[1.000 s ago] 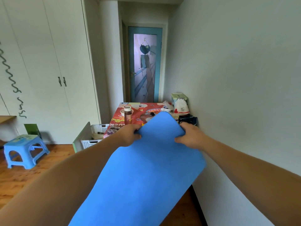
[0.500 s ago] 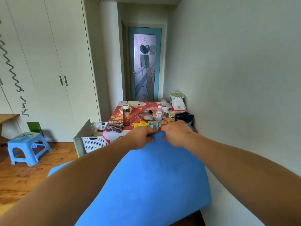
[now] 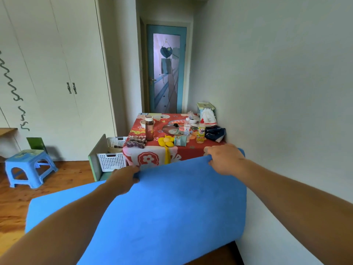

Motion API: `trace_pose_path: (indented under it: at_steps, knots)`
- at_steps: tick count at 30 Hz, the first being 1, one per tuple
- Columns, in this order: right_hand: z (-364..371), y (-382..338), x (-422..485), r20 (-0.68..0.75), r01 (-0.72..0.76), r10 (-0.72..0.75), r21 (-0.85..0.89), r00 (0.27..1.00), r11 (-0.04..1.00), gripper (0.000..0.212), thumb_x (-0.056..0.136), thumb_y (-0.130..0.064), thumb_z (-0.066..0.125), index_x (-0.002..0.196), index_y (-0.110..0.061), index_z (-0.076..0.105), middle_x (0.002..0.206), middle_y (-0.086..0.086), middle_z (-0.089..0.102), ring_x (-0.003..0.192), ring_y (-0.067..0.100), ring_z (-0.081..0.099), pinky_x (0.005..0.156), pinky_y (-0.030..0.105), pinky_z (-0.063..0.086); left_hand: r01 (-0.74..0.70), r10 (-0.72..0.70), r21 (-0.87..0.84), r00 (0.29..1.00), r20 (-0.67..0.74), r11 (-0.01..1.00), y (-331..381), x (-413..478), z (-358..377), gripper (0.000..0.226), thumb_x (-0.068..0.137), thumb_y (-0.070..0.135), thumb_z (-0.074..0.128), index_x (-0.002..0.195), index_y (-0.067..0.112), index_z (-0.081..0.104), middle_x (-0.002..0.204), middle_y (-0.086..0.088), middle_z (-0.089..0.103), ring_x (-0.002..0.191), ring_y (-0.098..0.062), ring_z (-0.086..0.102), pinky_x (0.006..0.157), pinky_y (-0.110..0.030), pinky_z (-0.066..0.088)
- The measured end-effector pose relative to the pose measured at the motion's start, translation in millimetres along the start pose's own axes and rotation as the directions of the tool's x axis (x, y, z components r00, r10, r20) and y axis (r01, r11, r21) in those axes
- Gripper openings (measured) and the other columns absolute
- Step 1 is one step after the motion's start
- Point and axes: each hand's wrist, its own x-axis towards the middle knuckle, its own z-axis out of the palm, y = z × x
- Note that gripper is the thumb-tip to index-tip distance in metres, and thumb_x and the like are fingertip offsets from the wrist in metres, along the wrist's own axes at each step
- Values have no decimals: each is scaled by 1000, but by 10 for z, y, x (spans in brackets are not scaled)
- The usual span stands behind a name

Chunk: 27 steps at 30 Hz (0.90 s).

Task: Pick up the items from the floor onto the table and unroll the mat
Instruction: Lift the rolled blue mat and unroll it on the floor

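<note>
Wooden floor (image 3: 17,203) and a pale wall (image 3: 277,92) frame a narrow room, with a cloth-covered table (image 3: 152,157) set at its far end against that wall. Item: blue mat (image 3: 162,211), foam, held raised before the table, its far edge lifted above the floor and its body sagging back toward the wearer; a flat portion is seen lying on the floor to the near left of the table. Left hand (image 3: 122,180): closed on the mat's far edge, fingers curled over it, near the table's left front corner. Right hand (image 3: 225,159): closed on the same edge, higher and closer to the table, by its right front corner beside the wall. The mat's long axis is judged to run from the table back toward the wearer, with the gripped edge across it; the right hand is judged nearer the table, so the edge sits skewed. On the table: brown bottle (image 3: 149,129), pan lid (image 3: 172,129), yellow flower toy (image 3: 167,141), yellow bottle (image 3: 201,133). Left of the table: white basket (image 3: 112,159); farther left, blue stool (image 3: 28,167).
</note>
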Motion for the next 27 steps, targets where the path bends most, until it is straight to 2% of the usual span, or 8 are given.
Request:
trace_pose_path:
  at_steps: [3,6,12,14,17,21,24,27]
  knots:
    - [-35,-281,-35,128,31,-18,-107,992,994,23,90,-34,48,108,-19,50,106,2,58,97,26,54,79,40,37,-148,146,-69,989,-37,987,237,-169,-44,32,91,25,52,123,18,56,121,-7,60,107,-30,56,89,-33,44]
    - [-8,-686,-67,196,114,-88,-128,977,985,30,89,-37,51,111,-18,49,100,3,58,94,25,54,69,37,34,-289,284,-73,956,-78,955,629,-276,-120,26,92,23,51,114,15,60,114,-9,62,104,-30,56,85,-35,45]
    - [-40,-1011,-218,109,46,-49,30,993,998,19,92,-32,50,103,-16,51,108,7,60,98,28,56,68,37,40,-373,365,-22,918,-154,928,967,-462,-323,18,90,23,54,105,16,61,106,-9,62,100,-29,55,81,-42,48]
    - [-45,-984,-323,105,22,-29,74,994,997,16,92,-31,50,99,-17,51,106,7,60,95,28,57,67,35,41,-358,352,-33,928,-118,933,862,-536,-362,22,90,25,55,107,14,60,106,-10,63,100,-30,56,80,-38,47]
    - [-14,-910,-521,89,-5,-5,112,996,994,10,91,-30,49,90,-20,46,105,6,60,93,27,57,67,34,41,-273,274,51,961,-19,961,519,-648,-413,41,88,33,57,126,19,52,121,-8,60,109,-29,56,90,-39,47]
    - [37,-796,-741,44,-24,18,125,999,992,15,92,-34,49,85,-22,42,99,4,60,87,24,55,66,32,38,-129,131,147,991,0,981,-12,-770,-449,48,86,39,59,130,23,48,130,-3,57,116,-25,53,97,-38,44]
    - [57,-664,-892,29,-62,59,122,998,991,17,91,-35,50,83,-22,43,93,2,58,81,22,53,65,32,36,-17,22,210,1000,-19,978,-299,-880,-485,47,85,43,58,129,26,49,131,0,55,118,-23,52,92,-30,40]
    - [86,-519,-1026,51,-108,102,135,994,985,17,91,-35,51,83,-23,43,98,2,60,87,24,56,68,32,38,45,-42,201,999,-20,979,-407,-971,-442,43,86,43,57,126,27,52,129,-1,57,116,-23,52,87,-30,40]
